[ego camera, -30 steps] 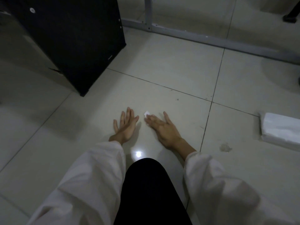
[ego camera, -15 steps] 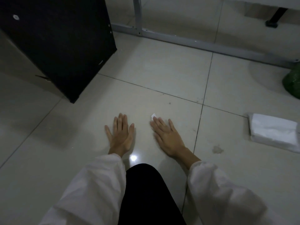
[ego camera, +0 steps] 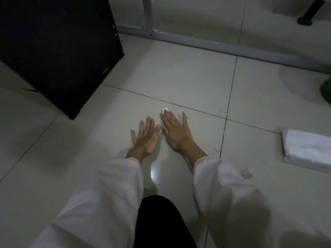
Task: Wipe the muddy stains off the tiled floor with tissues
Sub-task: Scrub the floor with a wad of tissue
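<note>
Black panelling of a cabinet point(ego camera: 59, 49) fills the upper left, its lower corner ending on the tiled floor point(ego camera: 179, 74) up and to the left of the hands, with bare tile between. Just right of that open stretch, the left hand point(ego camera: 146, 135) lies flat with its fingers straight and slightly spread, holding nothing. Its index fingertip nearly meets the right hand point(ego camera: 176, 131), which also lies flat — fingers straight, pressing a small white tissue point(ego camera: 165, 109) whose corner peeks out past the fingertips, close below a dark grout line. A grey metal frame point(ego camera: 197, 42) runs along the floor farther back. Right of the right sleeve sits a muddy stain point(ego camera: 246, 173), and beyond it, at the right edge, a white tissue pack point(ego camera: 308, 149) — well apart from both hands.
</note>
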